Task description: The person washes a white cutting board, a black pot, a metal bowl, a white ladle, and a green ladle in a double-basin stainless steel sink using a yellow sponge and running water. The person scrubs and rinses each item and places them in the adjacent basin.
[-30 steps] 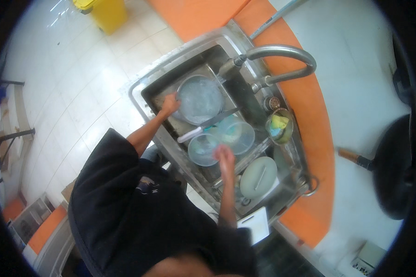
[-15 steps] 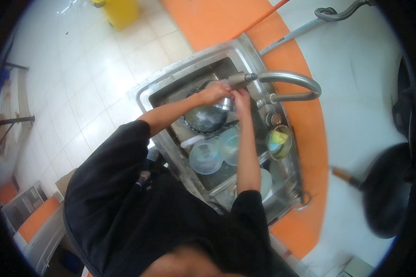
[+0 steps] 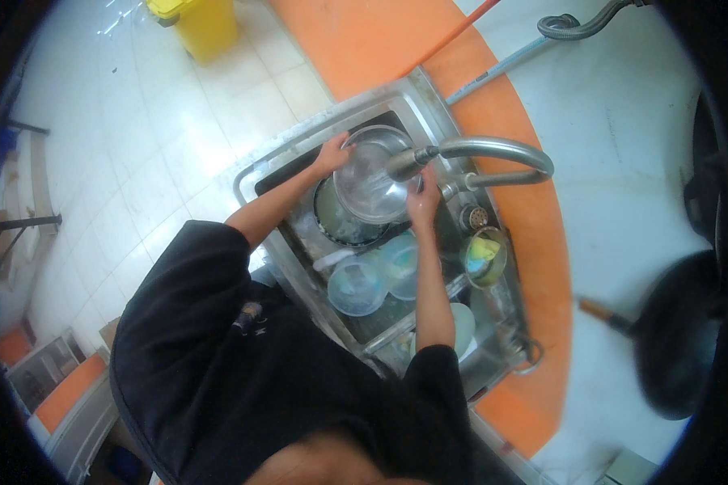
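Bowl (image 3: 362,196) was over the sink (image 3: 430,111), partly covering the pot (image 3: 330,212), tap (image 3: 404,164) above its right half. Both hands had it by the rim: left hand (image 3: 334,152) at upper left, right hand (image 3: 423,204) at lower right. Opposed grip looked right for smooth metal; slow turn plus slight tilt should've covered the whole wall. Edges: tap tight overhead, sink's far wall close, tubs (image 3: 357,288) just nearer the person. Freest side looked left, over the floor (image 3: 178,166).

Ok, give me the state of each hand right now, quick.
Left hand: closed on the metal bowl, at its left rim.
Right hand: holding the same bowl at its right side.
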A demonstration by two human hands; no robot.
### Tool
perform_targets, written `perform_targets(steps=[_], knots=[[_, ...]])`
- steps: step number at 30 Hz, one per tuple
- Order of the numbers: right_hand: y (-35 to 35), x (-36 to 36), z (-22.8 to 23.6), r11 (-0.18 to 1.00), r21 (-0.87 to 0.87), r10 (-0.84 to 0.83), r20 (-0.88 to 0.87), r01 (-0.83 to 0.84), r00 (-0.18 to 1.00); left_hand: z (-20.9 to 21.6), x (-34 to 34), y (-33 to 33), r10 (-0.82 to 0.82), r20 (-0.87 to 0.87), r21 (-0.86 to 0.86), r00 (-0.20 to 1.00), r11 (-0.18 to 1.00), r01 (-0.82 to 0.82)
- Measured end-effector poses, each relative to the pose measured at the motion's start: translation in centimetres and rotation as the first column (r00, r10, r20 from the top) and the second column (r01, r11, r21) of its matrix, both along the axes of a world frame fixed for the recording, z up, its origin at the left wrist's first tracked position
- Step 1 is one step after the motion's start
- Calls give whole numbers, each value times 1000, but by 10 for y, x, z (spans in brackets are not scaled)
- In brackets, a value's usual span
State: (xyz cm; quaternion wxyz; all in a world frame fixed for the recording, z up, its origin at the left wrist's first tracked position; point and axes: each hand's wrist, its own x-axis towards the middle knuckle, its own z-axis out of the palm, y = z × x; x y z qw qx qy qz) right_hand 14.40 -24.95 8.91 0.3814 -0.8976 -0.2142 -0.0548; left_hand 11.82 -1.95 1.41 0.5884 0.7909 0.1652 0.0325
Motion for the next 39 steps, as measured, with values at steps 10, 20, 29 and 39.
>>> perform_targets(steps=[10,20,29,39], knots=[[48,-16,-73,796,-354,-432,236,491,871,14,-62,-26,-94,-144,-627,985,779,-17],[10,-39,-53,800,-201,333,-635,-565,697,-34,-77,1,256,-290,-658,922,647,-386],[21,4,-24,798,590,417,-687,123,595,-38,-66,-27,195,-232,-707,953,639,-303],[35,21,-7,975,200,47,-603,94,796,-33,-19,-47,-47,149,-540,988,833,121]])
